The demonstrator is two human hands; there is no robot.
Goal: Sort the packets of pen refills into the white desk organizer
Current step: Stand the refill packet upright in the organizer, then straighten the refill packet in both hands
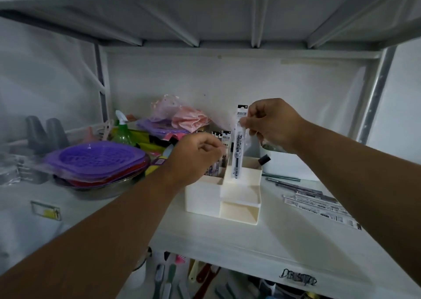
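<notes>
Here the right hand (271, 122) pinches one packet of pen refills (238, 141) near its top, between the thumb and the fingers, and holds it upright. The lower end of this packet hangs just over the tall middle compartment of the white desk organizer (224, 196), which stands on the shelf (262, 237) below both hands.

The left hand (196, 156) is lower and to the left of the right hand, well apart from it. Its fingers are curled in, and it is at the standing packets (218, 143) in the rear left compartment of the organizer; whether it really grips one of them cannot be told, because the hand covers them.

To the right of the right hand and lower, several loose packets (319, 205) lie flat on the shelf in a row. Behind the right wrist stands a white box (289, 164).

To the left of the left hand there is a stack of purple baskets (95, 159) in a metal bowl (100, 188), and behind them a green spray bottle (123, 132) and some pink plastic bags (184, 116).
</notes>
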